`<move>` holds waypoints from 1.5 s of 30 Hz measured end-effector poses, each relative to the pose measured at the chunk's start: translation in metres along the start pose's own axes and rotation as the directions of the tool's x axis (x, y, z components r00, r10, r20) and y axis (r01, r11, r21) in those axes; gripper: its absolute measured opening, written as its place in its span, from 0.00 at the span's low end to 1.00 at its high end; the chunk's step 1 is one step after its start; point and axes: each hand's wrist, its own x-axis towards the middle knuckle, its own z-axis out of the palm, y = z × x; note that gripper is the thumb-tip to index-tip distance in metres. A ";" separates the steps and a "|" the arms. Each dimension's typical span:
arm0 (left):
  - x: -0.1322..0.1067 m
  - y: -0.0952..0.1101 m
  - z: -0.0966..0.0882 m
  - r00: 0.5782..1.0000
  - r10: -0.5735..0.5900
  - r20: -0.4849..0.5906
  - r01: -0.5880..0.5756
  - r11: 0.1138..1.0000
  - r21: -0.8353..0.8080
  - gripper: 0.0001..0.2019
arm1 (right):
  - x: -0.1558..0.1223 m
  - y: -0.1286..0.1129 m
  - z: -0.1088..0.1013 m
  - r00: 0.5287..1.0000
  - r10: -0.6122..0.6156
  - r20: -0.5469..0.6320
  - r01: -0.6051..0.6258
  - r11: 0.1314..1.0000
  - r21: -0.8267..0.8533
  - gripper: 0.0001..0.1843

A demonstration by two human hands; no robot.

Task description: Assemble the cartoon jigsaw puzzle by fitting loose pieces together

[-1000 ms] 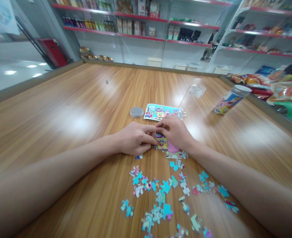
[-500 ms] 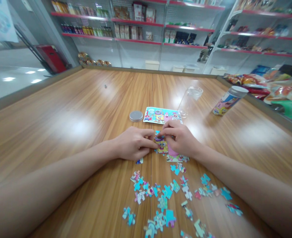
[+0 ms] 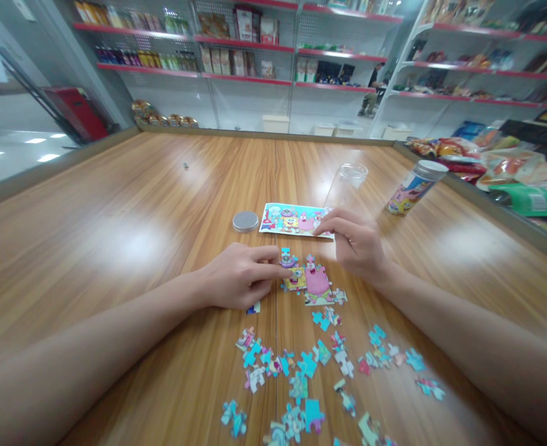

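Observation:
My left hand (image 3: 248,272) lies beside the partly joined jigsaw puzzle (image 3: 318,285), its index finger stretched onto the yellow cartoon face and its other fingers loosely bent. The joined part shows a pink starfish figure, a yellow square face and a purple-hatted piece above. My right hand (image 3: 357,241) is over the right end of the picture card (image 3: 277,224), index fingertip at the card's printed surface. No piece shows in its fingers; its thumb is partly hidden. Loose puzzle pieces (image 3: 308,364) lie scattered nearer me. One piece (image 3: 253,308) sits just below my left hand.
A round grey lid (image 3: 245,221) lies left of the card. Behind my right hand is a clear plastic jar (image 3: 345,186); farther right stands a printed canister (image 3: 415,189). Bagged goods (image 3: 510,164) border the table's right edge. Stocked shelves and a distant person are behind.
My right hand has left the joined puzzle and moved up and right to the picture card, uncovering the pink figure. My left hand stays by the puzzle. The view has shifted slightly.

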 end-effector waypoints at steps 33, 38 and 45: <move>-0.005 -0.010 0.002 0.999 -0.051 -0.014 0.050 0.998 -0.029 0.18 | -0.003 -0.002 0.004 0.976 -0.061 0.211 0.005 0.966 0.257 0.13; -0.005 -0.012 0.005 0.996 -0.090 -0.021 0.089 0.993 -0.078 0.17 | -0.003 0.002 0.010 0.936 -0.042 0.349 -0.035 0.977 0.211 0.14; -0.006 -0.015 0.002 0.995 -0.095 0.012 0.096 0.987 -0.130 0.17 | -0.002 -0.002 0.011 0.908 0.050 0.416 -0.122 0.981 0.148 0.14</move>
